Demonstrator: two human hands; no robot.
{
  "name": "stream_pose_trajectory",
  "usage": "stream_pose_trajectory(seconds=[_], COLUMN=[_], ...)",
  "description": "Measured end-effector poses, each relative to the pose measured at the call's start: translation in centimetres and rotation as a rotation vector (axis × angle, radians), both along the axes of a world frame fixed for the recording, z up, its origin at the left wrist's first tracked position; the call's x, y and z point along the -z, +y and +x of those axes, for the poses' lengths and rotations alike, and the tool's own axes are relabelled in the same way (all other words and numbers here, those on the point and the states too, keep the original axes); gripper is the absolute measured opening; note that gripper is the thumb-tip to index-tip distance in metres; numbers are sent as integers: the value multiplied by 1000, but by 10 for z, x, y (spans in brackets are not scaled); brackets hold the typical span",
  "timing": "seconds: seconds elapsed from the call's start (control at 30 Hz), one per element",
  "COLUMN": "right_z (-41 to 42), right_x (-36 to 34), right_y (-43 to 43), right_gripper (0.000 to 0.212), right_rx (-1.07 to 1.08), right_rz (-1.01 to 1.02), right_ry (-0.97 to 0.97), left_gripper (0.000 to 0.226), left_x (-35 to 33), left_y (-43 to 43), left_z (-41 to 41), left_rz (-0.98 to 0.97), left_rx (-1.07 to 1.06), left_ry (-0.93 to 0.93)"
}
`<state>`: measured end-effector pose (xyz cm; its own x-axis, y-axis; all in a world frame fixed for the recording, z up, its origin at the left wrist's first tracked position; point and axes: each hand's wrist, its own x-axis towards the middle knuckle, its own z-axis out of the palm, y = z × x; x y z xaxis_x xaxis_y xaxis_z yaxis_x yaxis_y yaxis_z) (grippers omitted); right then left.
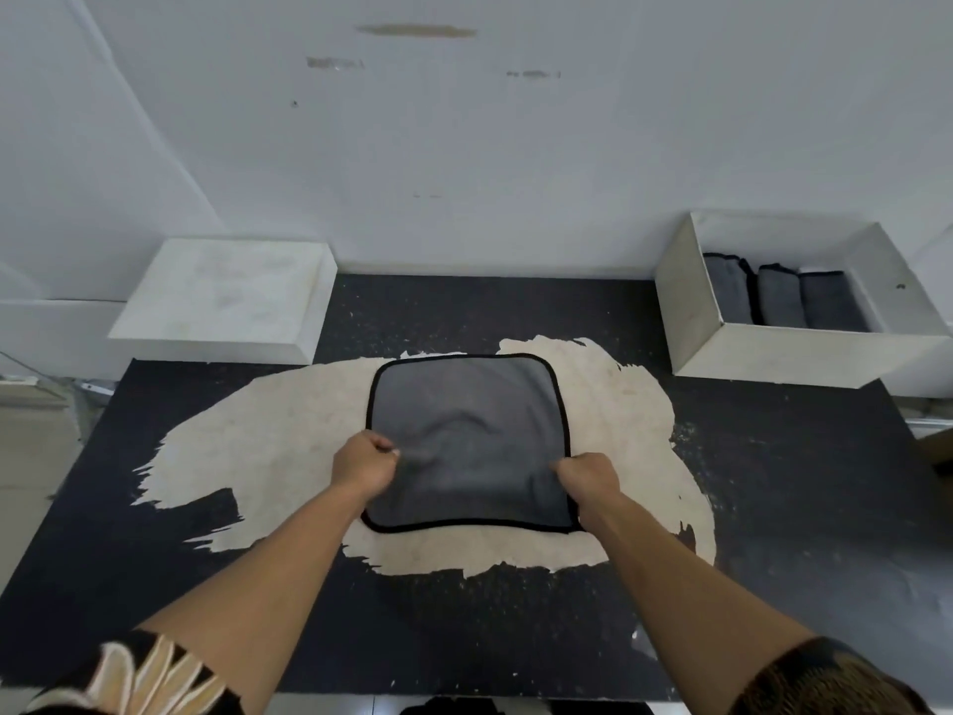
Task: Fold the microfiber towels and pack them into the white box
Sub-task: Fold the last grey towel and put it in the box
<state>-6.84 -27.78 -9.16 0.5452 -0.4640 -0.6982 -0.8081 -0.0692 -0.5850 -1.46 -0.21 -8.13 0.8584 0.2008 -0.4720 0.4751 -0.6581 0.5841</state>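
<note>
A grey microfiber towel [466, 420] with a black hem lies spread flat in the middle of the table. My left hand [361, 464] pinches its left edge, fingers curled into the cloth. My right hand [590, 477] grips the right edge near the front corner. The cloth wrinkles between the two hands. At the back right stands the open white box [773, 353], with three folded grey towels [778, 296] standing side by side inside.
A white box lid [222, 296] lies upside down at the back left. The black table top [799, 508] has a large worn beige patch under the towel. A white wall rises right behind the table.
</note>
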Motion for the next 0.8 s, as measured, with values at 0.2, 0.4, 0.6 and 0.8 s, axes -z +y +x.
stream_pose_trajectory(seconds=[0.2,0.4,0.6,0.8], right_z=[-1,-9,-15,-20], right_x=[2,3,7,6], right_y=[-13,-14,-9,-7], right_gripper=[17,19,34,32], right_rx=[-132,-334,-406,-396], right_rz=[-202,-356,-442,-493], right_ry=[-21,83,70,75], left_gripper=[28,30,52,46], left_x=[5,15,12,14], left_y=[11,14,14,10], left_z=[0,-11,-17,-33], left_rz=[-5,65,216,183], left_rx=[21,102,226,239], left_ry=[-69,-22,21,14])
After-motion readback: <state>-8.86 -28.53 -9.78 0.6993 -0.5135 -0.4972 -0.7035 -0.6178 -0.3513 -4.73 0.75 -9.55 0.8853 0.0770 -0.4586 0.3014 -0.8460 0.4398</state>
